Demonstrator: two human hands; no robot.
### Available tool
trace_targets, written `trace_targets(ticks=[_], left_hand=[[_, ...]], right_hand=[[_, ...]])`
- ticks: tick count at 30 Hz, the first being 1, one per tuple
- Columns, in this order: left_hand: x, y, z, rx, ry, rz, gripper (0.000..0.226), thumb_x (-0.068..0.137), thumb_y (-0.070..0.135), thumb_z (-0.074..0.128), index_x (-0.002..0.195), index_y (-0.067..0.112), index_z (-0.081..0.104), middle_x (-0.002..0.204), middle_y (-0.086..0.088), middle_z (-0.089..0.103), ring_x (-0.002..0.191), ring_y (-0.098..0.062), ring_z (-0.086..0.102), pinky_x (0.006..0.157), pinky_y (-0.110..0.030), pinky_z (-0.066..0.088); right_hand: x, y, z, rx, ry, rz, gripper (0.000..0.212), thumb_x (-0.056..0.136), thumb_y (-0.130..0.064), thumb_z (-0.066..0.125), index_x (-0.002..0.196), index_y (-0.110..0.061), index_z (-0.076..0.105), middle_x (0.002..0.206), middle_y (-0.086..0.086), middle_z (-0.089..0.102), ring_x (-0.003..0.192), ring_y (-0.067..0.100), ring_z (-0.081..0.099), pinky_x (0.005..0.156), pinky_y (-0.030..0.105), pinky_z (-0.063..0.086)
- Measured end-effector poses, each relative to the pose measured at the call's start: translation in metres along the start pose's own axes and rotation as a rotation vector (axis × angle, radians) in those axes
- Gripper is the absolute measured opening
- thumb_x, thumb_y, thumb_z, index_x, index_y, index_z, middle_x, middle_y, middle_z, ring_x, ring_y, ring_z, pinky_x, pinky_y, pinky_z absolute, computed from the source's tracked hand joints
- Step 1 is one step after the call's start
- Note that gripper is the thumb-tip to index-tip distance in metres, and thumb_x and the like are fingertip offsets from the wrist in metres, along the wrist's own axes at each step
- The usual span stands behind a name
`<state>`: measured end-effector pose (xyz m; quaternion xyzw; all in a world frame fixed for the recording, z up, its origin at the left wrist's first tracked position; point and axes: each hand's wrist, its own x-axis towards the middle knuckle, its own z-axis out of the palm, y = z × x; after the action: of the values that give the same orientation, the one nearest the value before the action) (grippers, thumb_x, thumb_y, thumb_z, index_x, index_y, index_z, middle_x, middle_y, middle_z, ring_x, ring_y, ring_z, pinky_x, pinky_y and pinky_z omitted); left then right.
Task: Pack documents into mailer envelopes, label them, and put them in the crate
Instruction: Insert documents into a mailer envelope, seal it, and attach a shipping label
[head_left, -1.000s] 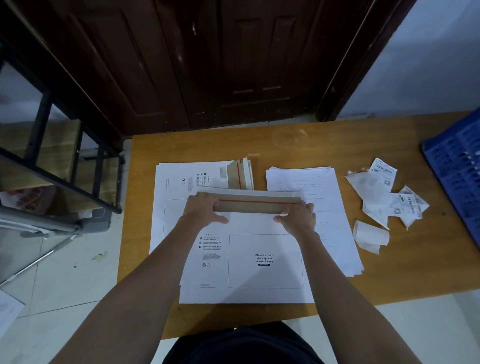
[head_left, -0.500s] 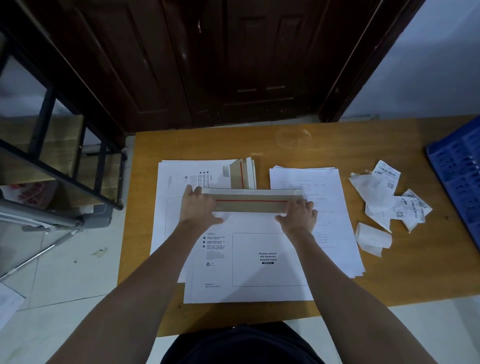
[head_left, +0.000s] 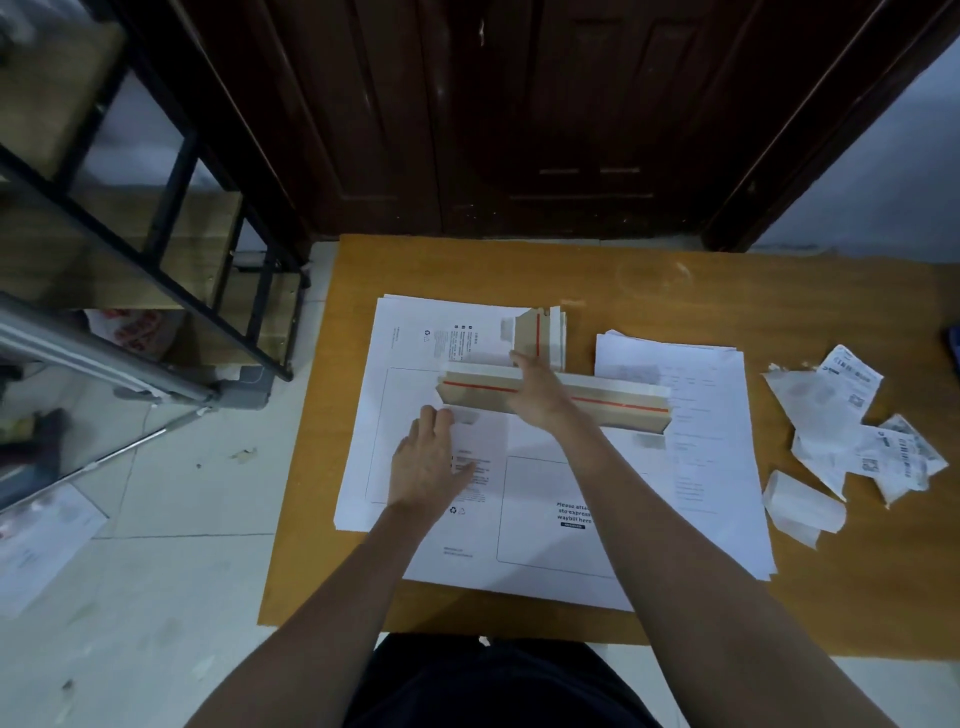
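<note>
On the mailer envelope (head_left: 524, 499), left hand (head_left: 426, 462) and right hand (head_left: 540, 400) press flat, grip spread.

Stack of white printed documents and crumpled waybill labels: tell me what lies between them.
Bare orange wooden tabletop, in the head view.

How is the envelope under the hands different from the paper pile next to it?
The envelope has a brown flap with a red stripe and a printed waybill box; the paper pile shows only faint print. Both hands touch the envelope, the left hand flat on it and the right hand on the flap; nothing touches the pile. Both are white and lie flat on the table.
</note>
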<state>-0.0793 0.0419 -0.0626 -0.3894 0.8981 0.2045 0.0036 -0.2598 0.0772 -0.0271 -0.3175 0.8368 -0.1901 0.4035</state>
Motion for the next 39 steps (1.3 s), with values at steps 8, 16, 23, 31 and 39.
trace_targets(ticks=[8,16,23,31,39], left_hand=[[0.000,-0.006,0.007,0.101,0.086,0.000,0.101,0.066,0.044,0.082,0.147,0.017,0.029,0.143,-0.009,0.038,0.125,-0.027,0.040,0.099,-0.037,0.040],[0.006,-0.017,0.002,0.290,-0.140,0.071,0.074,0.086,0.061,0.051,0.148,0.029,0.026,0.158,-0.001,0.015,0.144,-0.025,0.010,0.115,-0.041,0.016],[0.005,-0.014,0.001,0.292,-0.134,0.063,0.073,0.086,0.060,0.052,0.148,0.029,0.027,0.156,0.002,0.019,0.137,-0.022,0.024,0.110,-0.036,0.024],[-0.001,-0.012,0.001,0.259,-0.108,0.048,0.069,0.089,0.056,0.050,0.145,0.022,0.028,0.157,0.001,0.018,0.139,-0.020,0.024,0.111,-0.035,0.024],[-0.003,-0.013,0.003,0.213,-0.051,0.088,0.064,0.084,0.043,0.066,0.137,0.013,0.045,0.142,-0.003,0.044,0.128,-0.024,0.041,0.103,-0.039,0.034]], right_hand=[[-0.047,0.022,0.049,-0.196,0.174,-0.195,0.051,0.085,0.001,0.048,0.132,-0.019,0.053,0.136,0.002,0.041,0.118,0.023,0.048,0.091,0.034,0.048],[-0.051,0.019,0.070,-0.484,0.252,-0.309,0.059,0.081,-0.005,0.052,0.138,-0.018,0.045,0.141,-0.003,0.041,0.127,0.023,0.034,0.102,0.031,0.028],[-0.049,0.002,0.073,-0.586,0.111,-0.273,0.052,0.086,-0.020,0.056,0.137,-0.019,0.044,0.138,-0.003,0.041,0.129,0.019,0.035,0.105,0.035,0.027],[-0.049,-0.009,0.062,-0.576,0.039,-0.302,0.043,0.089,-0.018,0.053,0.131,-0.016,0.049,0.134,0.001,0.044,0.125,0.020,0.040,0.100,0.035,0.032],[-0.046,-0.010,0.064,-0.618,0.074,-0.251,0.044,0.088,-0.018,0.051,0.132,-0.016,0.049,0.135,0.001,0.045,0.127,0.018,0.041,0.109,0.039,0.022]])
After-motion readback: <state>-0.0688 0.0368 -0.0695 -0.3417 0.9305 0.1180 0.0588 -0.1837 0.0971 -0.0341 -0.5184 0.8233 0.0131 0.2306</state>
